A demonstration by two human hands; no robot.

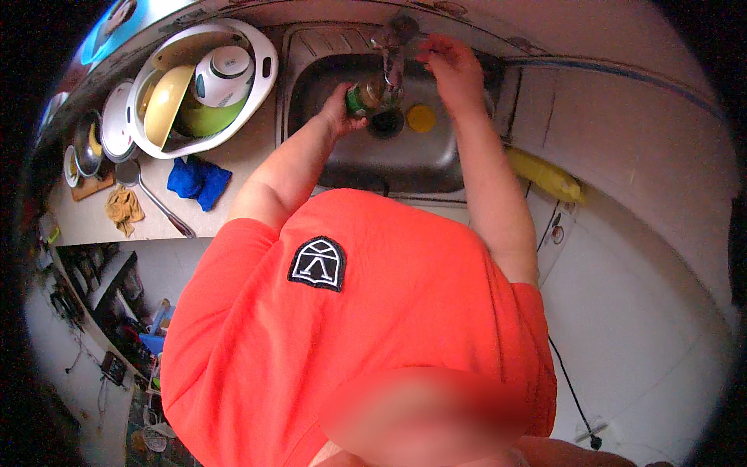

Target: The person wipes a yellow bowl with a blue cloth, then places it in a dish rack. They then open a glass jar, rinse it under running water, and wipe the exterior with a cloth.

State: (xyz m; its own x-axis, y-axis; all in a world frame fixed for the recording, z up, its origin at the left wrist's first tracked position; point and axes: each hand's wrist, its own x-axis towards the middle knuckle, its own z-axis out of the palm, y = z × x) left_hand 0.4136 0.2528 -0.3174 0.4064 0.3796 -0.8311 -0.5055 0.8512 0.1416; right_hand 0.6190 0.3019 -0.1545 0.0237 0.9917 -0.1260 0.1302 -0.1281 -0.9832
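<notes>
My left hand (pixel 341 114) grips a glass jar (pixel 363 99) with a green label, tilted inside the stainless steel sink (pixel 402 166). The jar's mouth end is close to the stream area under the faucet (pixel 394 61). My right hand (pixel 452 64) is raised beside the top of the faucet, its fingers bent near the handle; blur hides whether they touch it. On the sink floor lies a round yellow lid-like disc (pixel 421 118), right of the dark drain (pixel 385 124).
Left of the sink, a white basin (pixel 265 87) holds bowls. Nearby on the counter (pixel 245 157) lie a blue cloth (pixel 199 180), a tan cloth (pixel 124 209) and a long-handled ladle (pixel 160 204). Bowls stand farther left. A yellow plastic bag (pixel 543 175) is right of my right forearm.
</notes>
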